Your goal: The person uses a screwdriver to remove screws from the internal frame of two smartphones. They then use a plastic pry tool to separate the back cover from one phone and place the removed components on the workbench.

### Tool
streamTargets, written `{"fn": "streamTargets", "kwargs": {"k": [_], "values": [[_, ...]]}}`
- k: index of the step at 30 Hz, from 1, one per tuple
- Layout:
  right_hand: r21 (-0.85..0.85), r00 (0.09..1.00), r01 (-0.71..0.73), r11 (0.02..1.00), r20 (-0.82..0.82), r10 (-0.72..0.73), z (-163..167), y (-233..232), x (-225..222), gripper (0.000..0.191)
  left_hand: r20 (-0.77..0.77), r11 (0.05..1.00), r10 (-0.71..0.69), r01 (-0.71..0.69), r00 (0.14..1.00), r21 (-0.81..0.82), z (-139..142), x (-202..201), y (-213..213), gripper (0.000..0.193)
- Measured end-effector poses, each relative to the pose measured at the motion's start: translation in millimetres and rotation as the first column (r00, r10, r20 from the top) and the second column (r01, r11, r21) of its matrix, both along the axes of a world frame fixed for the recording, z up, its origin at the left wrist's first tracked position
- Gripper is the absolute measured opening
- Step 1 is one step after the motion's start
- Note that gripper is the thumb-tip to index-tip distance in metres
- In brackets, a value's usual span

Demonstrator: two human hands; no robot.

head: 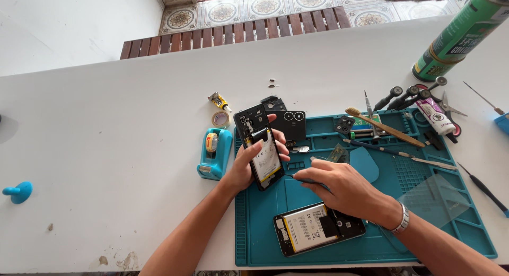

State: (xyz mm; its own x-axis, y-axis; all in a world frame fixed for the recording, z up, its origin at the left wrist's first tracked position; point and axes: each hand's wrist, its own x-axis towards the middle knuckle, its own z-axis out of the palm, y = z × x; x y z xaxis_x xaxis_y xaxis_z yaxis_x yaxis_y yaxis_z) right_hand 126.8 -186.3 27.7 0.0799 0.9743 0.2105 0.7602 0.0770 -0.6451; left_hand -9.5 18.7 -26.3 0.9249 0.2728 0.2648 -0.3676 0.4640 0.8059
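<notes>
Hands meet over a teal repair mat [466,228] laid on a white bench [106,127]. The left hand [245,167] grips an opened phone [260,146] with its back cover off, fingers [281,149] wrapped round its right edge and thumb on the left edge, holding it tilted above the mat's upper left corner. Its battery and dark circuit board face the camera. The right hand [339,186], a metal bracelet [404,220] at the wrist, has its fingers pinched together on a thin tool [290,177] whose tip points at the lower end of the held phone.

A second opened phone [318,228] lies flat on the mat just below the right hand, battery up. A black back cover [290,122] with two camera rings rests just behind the held phone. To the left of the mat stands a teal tape dispenser [214,154], with a small glue tube [218,101] beyond it. A wooden-handled brush [384,126], screwdrivers [400,97] and tweezers [424,160] lie across the mat's far right side, near a green spray can [458,37]. A clear glass sheet [437,199] rests on the mat's right part.
</notes>
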Motion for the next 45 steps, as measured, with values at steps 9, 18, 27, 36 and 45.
{"fn": "streamTargets", "kwargs": {"k": [9, 18, 27, 36, 45], "values": [[-0.255, 0.985, 0.171, 0.952, 0.052, -0.163, 3.9, 2.6, -0.2, 0.042, -0.040, 0.998, 0.025, -0.027, 0.999, -0.057, -0.1, 0.1, -0.3, 0.077], [-0.234, 0.984, 0.146, 0.961, 0.131, -0.118, 3.9, 2.3, 1.3, 0.048, -0.057, 0.998, 0.042, -0.045, 0.997, -0.047, 0.1, 2.4, -1.0, 0.073], [-0.062, 0.995, 0.066, 0.996, 0.080, -0.061, 8.4, 1.2, 0.7, 0.036, -0.076, 0.998, 0.045, -0.048, 0.996, -0.047, 1.9, 3.1, -1.1, 0.069], [-0.103, 0.982, 0.059, 0.993, 0.185, -0.039, 8.9, 2.5, -0.2, 0.030, -0.084, 0.998, 0.056, -0.059, 0.995, -0.033, 3.0, 2.1, -2.1, 0.065], [-0.062, 0.994, 0.065, 0.996, 0.095, -0.059, 8.8, 3.5, -4.5, 0.026, -0.076, 0.998, 0.047, -0.049, 0.996, -0.030, 5.4, 1.5, -1.8, 0.066]]}}
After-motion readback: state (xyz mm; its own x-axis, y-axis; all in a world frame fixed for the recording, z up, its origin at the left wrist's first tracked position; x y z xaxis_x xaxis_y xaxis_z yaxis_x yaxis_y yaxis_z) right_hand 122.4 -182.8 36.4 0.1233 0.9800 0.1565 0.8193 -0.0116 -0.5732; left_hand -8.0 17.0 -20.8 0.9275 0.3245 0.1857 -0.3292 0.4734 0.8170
